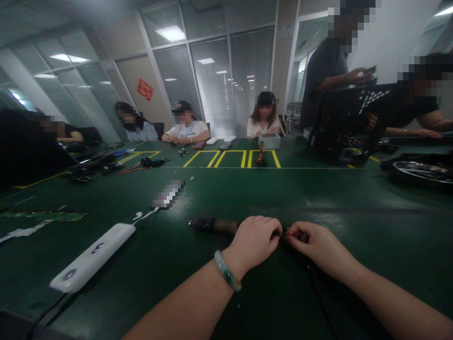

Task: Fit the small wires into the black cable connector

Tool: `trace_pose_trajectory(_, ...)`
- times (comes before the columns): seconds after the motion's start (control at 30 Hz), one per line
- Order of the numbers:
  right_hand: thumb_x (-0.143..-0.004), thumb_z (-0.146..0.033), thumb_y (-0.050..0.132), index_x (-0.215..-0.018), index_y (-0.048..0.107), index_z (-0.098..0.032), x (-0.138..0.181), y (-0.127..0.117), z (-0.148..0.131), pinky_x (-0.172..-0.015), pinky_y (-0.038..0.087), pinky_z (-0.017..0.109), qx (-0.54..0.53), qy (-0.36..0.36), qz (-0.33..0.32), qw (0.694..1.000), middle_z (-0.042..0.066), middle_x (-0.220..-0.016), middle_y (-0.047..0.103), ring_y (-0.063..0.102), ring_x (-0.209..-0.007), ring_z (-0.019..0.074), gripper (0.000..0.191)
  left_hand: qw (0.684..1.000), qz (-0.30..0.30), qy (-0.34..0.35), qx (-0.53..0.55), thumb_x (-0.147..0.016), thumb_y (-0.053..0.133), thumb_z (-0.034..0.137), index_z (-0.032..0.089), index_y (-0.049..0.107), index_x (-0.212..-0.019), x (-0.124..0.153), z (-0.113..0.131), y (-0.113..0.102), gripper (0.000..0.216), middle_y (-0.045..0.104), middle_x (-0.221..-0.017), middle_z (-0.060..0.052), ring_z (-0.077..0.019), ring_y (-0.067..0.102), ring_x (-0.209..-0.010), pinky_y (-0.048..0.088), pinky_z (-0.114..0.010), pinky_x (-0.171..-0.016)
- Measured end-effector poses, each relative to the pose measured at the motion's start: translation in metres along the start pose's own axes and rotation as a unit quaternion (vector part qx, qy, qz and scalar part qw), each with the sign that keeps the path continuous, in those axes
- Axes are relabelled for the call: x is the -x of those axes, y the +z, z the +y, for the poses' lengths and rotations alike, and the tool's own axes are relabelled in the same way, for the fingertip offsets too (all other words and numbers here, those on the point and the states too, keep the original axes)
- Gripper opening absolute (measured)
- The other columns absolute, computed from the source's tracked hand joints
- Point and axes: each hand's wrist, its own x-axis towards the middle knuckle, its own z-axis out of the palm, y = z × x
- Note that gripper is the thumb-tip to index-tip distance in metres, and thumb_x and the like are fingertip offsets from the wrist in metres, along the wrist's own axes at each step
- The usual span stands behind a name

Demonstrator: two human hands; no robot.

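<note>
A dark tool with a chuck-like tip and a brownish body [212, 225] lies on the green table [354, 222], pointing left. My left hand [256, 241], with a pale green bangle on its wrist, is closed over the tool's right end. My right hand [313, 243] pinches something small and dark right beside the left hand's fingertips. A black cable [318, 288] runs from there toward me under my right forearm. What the pinch holds is too small to name.
A white power bank [92, 257] with a white cable lies near left, with green circuit boards [46, 216] further left. Several people sit around the far side by yellow-taped rectangles [230, 158]. A black crate [350, 125] and a round metal part [423, 171] stand at right.
</note>
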Motion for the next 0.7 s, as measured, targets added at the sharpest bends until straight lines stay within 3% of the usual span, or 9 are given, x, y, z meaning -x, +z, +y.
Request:
trace_pose_trajectory(0.27,-0.085,-0.032,0.056,-0.085,0.068,-0.024,0.0001,-0.0021,-0.0034,-0.058,0.042,0.023,0.01,0.0,-0.007,1.0,-0.002,-0.078,0.069,0.062,-0.068,0.0153,0.014,1.0,-0.002,0.003,0.009,-0.086,0.058,0.022,0.021,0.061,-0.092,0.0007,0.0032,-0.0055,0.007,0.065,-0.103,0.0,-0.0176,0.058,-0.097,0.044,-0.036,-0.09)
trace_pose_trajectory(0.47,-0.085,-0.031,0.057,-0.086,0.067,-0.024,-0.0008,0.0002,-0.0008,-0.059,0.043,0.023,0.001,-0.003,-0.009,1.0,-0.002,-0.078,0.07,0.063,-0.069,0.015,0.013,1.0,0.008,0.006,-0.001,-0.086,0.058,0.021,0.023,0.059,-0.098,0.0004,0.0033,-0.0036,0.012,0.065,-0.104,0.002,-0.0158,0.058,-0.099,0.032,-0.04,-0.105)
trace_pose_trajectory(0.7,-0.085,-0.032,0.057,-0.086,0.068,-0.025,-0.0006,-0.0005,0.0001,-0.058,0.043,0.023,0.011,0.001,-0.013,1.0,-0.002,-0.077,0.069,0.063,-0.068,0.0149,0.013,1.0,-0.003,0.003,0.002,-0.087,0.058,0.025,0.022,0.06,-0.092,0.0007,0.0029,-0.0052,0.006,0.065,-0.099,0.001,-0.0174,0.058,-0.096,0.039,-0.039,-0.097)
